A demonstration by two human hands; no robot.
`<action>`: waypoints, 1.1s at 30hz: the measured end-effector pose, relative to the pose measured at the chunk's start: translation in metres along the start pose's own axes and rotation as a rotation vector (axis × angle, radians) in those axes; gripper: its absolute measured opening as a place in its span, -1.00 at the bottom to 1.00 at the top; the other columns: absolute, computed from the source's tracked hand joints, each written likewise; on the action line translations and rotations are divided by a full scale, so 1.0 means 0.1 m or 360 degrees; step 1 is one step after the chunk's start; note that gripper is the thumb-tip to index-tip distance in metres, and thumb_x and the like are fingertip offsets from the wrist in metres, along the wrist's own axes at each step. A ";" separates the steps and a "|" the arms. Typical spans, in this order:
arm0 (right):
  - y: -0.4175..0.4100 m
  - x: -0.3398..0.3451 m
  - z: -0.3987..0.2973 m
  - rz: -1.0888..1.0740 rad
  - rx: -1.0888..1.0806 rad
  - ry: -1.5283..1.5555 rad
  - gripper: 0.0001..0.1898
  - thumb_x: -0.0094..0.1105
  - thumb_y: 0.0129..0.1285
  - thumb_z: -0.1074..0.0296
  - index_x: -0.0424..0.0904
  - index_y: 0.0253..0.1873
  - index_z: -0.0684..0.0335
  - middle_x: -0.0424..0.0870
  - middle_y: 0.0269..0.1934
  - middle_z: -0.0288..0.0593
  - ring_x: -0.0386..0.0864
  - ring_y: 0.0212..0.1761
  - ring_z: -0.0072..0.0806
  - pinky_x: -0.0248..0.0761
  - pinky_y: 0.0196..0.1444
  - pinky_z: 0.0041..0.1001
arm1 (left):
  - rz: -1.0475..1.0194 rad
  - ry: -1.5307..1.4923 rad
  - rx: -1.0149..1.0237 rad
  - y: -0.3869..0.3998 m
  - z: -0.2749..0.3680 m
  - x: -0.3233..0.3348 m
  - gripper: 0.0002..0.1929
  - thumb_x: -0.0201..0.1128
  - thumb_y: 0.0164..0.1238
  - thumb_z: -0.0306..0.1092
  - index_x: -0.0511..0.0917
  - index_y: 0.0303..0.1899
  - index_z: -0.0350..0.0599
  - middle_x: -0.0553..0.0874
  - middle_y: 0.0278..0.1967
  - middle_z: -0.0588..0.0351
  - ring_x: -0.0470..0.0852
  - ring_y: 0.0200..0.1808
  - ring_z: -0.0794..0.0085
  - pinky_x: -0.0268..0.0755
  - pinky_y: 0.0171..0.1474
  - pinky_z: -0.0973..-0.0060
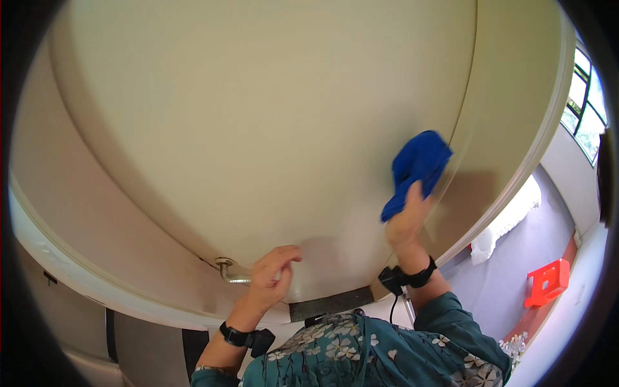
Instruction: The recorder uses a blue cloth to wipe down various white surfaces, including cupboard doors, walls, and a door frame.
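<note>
A cream door fills most of the view before me. My right hand holds a bunched blue cloth against the door's surface, near its right edge. Lower and to the left, my left hand is closed loosely around the free end of a metal lever door handle. The handle's round base sits near the door's left edge. Part of the lever is hidden behind my fingers.
A door frame curves along the right side. Beyond it are a red plastic stool, a white cloth-like item and a window. A dark threshold strip runs below the door.
</note>
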State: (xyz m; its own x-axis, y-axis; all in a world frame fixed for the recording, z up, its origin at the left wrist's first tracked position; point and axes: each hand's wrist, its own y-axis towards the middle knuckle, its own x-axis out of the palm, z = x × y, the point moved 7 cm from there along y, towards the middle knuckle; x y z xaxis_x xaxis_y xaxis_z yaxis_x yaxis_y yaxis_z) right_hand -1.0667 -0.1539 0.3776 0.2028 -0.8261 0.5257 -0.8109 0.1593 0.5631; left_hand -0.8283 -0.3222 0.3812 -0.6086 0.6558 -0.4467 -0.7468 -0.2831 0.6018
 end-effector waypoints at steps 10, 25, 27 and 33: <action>-0.31 -0.35 0.10 -0.0898 0.0861 -0.0326 -0.58 -0.05 0.41 0.25 0.49 0.18 0.48 0.65 0.03 0.03 0.61 0.05 -0.25 0.47 0.14 -0.31 | -0.0139 0.0105 0.0171 0.32 -0.05 0.49 -0.63 0.06 0.20 -0.79 0.64 -0.02 -0.26 0.71 -0.01 -0.10 0.71 -0.01 0.16 0.54 0.05 0.39; -1.51 -1.02 0.57 0.0056 0.2523 0.0766 -0.54 0.00 0.39 0.11 0.47 0.22 0.33 0.62 0.15 0.09 0.61 0.18 -0.05 0.45 0.31 -0.01 | -0.0863 0.0340 0.0039 0.11 -0.38 1.29 -0.62 0.19 0.48 -0.35 0.48 0.25 -0.19 0.67 0.06 -0.09 0.68 0.01 0.18 0.53 0.06 0.34; -1.34 -0.88 0.41 0.0125 0.2265 0.0814 -0.52 -0.05 0.41 0.13 0.43 0.27 0.35 0.59 0.19 0.11 0.58 0.20 -0.01 0.42 0.33 0.00 | -0.0874 0.0115 -0.0369 -0.10 -0.82 1.38 -0.58 0.16 0.52 -0.25 0.42 0.30 -0.18 0.65 0.09 -0.08 0.67 0.02 0.21 0.54 0.07 0.32; -1.15 -0.83 0.32 0.0028 0.2150 0.0754 -0.49 0.01 0.42 0.07 0.43 0.28 0.34 0.60 0.19 0.10 0.57 0.21 -0.04 0.39 0.36 -0.04 | -0.0804 -0.1213 -0.1322 -0.26 -1.03 1.42 -0.48 0.13 0.58 -0.07 0.32 0.39 -0.14 0.60 0.14 0.05 0.64 0.10 0.32 0.52 0.13 0.32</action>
State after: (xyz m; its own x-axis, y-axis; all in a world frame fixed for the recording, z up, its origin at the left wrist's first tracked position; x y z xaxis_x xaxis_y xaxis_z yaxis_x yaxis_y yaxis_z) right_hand -1.0072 -0.1209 0.2488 0.1302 -0.5314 0.8371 -0.6515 -0.6823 -0.3318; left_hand -0.9226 -0.2943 0.2339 -0.0987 0.9821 0.1604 -0.9658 -0.0557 -0.2532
